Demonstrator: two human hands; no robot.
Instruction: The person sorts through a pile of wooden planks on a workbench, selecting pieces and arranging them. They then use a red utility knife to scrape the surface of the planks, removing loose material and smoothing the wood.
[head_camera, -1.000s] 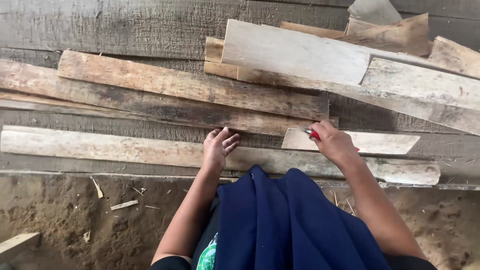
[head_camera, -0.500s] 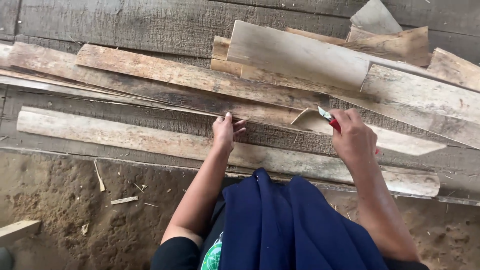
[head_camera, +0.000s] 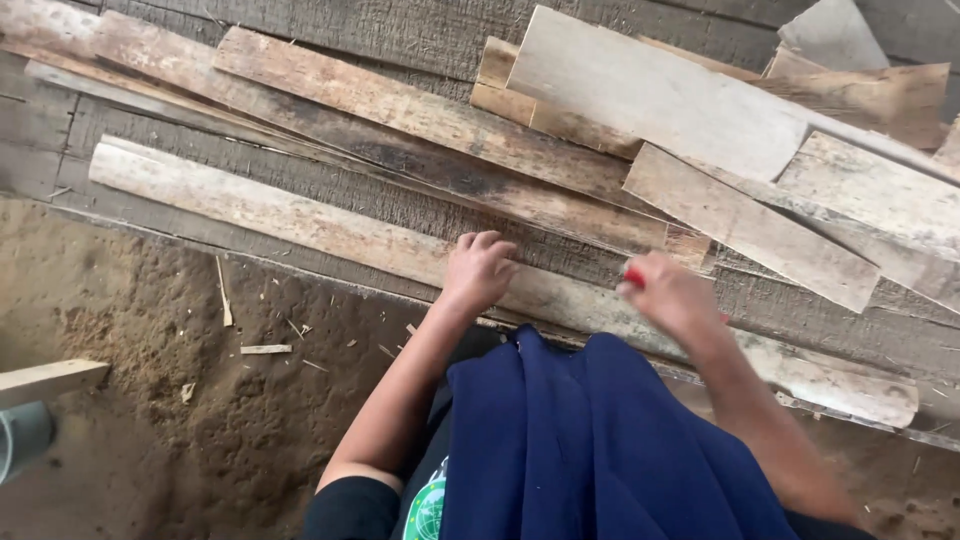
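- Lying at far left beside the sawdust-strewn dirt floor (head_camera: 150, 330), a pale wood offcut (head_camera: 50, 378) is sitting well apart from your hands.
- Pressing down on the long pale plank (head_camera: 300, 225), your left hand (head_camera: 478, 268) is resting with fingers curled together on its near edge, gripping nothing.
- Hovering just right of it, your right hand (head_camera: 672, 292) is closing around a small red marking tool (head_camera: 634, 277), which is pinched at the fingertips just above the same plank; the hand is blurred.
- Judging risk: the plank is resting on uneven boards, so it may be rocking under one-handed pressure, spoiling a mark or driving splinters into your palm.
- Stacking loosely at right, the pile of rough boards (head_camera: 700, 110) may be sliding toward your wrist.
- Comparing with half a second ago: your view is tilting, and both hands are now sitting nearer you.
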